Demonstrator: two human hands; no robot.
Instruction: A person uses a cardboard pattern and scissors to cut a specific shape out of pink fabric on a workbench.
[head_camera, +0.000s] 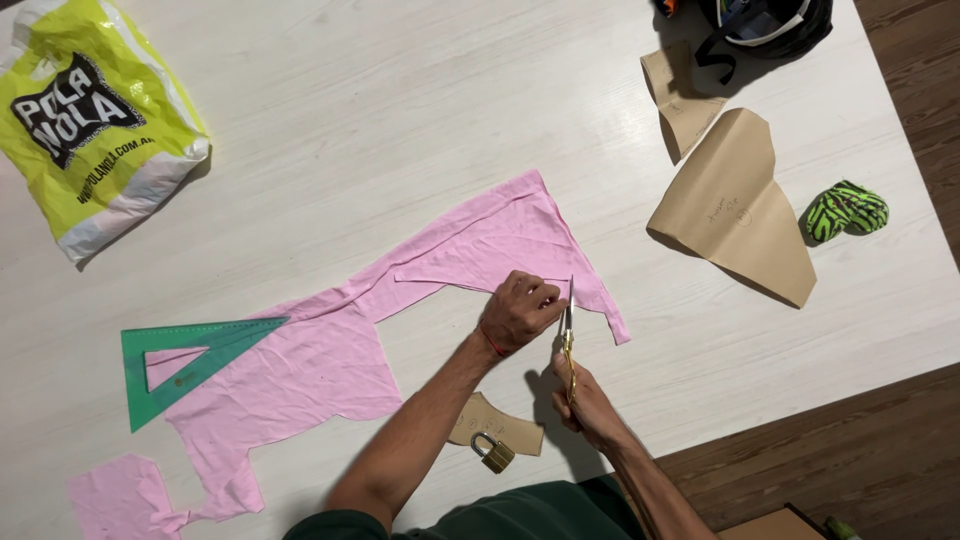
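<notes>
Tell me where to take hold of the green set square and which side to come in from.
Probably best taken by its short upright edge, coming from the left. The green set square lies flat, with that edge on the bare table and its long point resting on the pink fabric. Its open middle also lets fingers hook the frame. Both hands are busy at the scissors, well clear.

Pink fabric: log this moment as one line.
left hand pressing pink fabric flat | right hand holding gold scissors, blades at fabric edge | green set square on fabric, left
</notes>
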